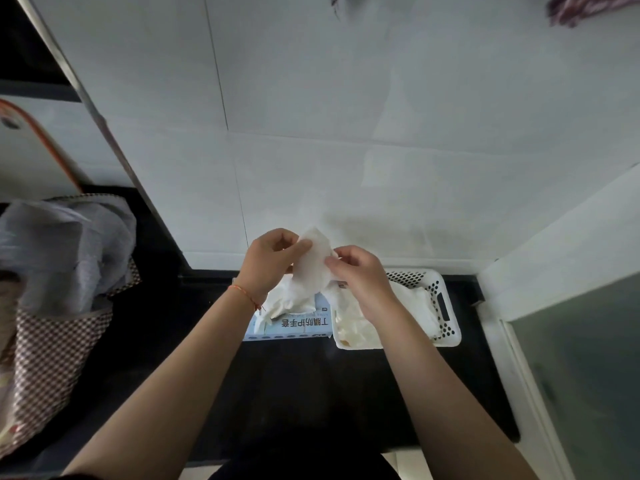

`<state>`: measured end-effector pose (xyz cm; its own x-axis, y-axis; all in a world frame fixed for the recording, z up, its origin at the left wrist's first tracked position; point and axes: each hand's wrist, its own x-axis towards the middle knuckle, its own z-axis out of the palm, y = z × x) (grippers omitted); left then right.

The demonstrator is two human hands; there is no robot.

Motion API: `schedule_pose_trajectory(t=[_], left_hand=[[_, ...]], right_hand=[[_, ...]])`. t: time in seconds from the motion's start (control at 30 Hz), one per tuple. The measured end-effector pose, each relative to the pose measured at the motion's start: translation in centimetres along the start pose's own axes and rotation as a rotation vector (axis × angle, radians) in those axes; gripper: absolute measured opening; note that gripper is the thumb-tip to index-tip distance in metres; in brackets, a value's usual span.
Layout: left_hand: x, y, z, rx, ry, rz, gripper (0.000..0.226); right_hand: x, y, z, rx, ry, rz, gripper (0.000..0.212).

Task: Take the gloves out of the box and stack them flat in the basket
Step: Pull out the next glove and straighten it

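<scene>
A white glove (313, 268) hangs between both hands above the box. My left hand (268, 259) pinches its upper left edge and my right hand (356, 275) pinches its right edge. Below them lies the light blue glove box (294, 325) on the black counter, with more white gloves bunched out of its opening. Right of the box stands the white perforated basket (448, 306), holding white gloves (415, 303) laid inside; my right wrist hides part of them.
A white tiled wall (346, 133) rises just behind the box and basket. A checked bag (45, 341) with grey cloth sits at the left. A white frame with a frosted glass pane (581, 341) borders the right. Black counter (304, 393) stretches toward me.
</scene>
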<state>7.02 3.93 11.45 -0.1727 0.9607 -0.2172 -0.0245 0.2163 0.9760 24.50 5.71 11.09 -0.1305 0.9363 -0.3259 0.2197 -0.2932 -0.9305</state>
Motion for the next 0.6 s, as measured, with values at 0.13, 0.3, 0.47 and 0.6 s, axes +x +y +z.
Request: schedule_pose_trajectory(t=[0.13, 0.3, 0.47, 0.6], left_hand=[[0.2, -0.6, 0.7, 0.162, -0.069, -0.062, 0.025], [0.3, -1.3, 1.9, 0.519, -0.178, -0.076, 0.03], [-0.2, 0.2, 3.6, 0.259, -0.215, 0.158, 0.057], [-0.2, 1.4, 3.8, 0.255, -0.325, 0.097, 0.036]], right_hand=[[0.1, -0.6, -1.8, 0.05, 0.072, -0.036, 0.012], [-0.6, -1.9, -3.3, -0.056, 0.021, -0.131, 0.02], [-1.7, -3.4, -4.0, -0.185, -0.172, -0.172, 0.039], [-2.2, -4.5, -4.7, -0.242, -0.207, -0.221, 0.043]])
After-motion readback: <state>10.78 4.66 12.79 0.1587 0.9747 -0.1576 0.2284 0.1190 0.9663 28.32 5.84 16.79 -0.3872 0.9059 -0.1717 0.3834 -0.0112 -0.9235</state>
